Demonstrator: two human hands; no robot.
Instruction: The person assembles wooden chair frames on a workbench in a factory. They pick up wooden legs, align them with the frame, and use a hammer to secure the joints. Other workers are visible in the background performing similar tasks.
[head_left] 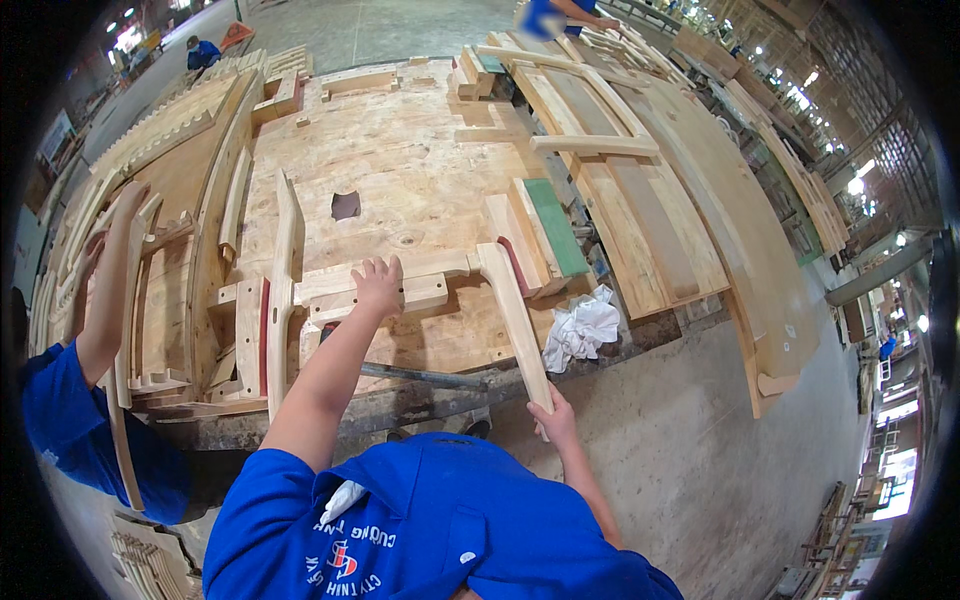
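Observation:
A wooden frame lies on the plywood workbench (390, 150) in front of me, with two long legs joined by a crosspiece. My left hand (377, 288) rests with fingers spread on the wooden crosspiece (430, 267). Under that hand runs a shorter wooden block (425, 292) with dark holes. My right hand (553, 415) is wrapped around the near end of the right wooden leg (515, 325), which sticks out past the bench edge. The left wooden leg (285, 240) lies beyond my left forearm, which covers part of it. A red-edged wooden block (250, 340) sits beside it.
Crumpled white cloth (583, 330) lies right of the right leg, near a green-topped wooden block (555, 225). A dark sandpaper piece (345, 205) is farther back. At left, a co-worker's arm (105, 290) holds wooden parts. Another wooden frame (600, 145) rests on boards at right.

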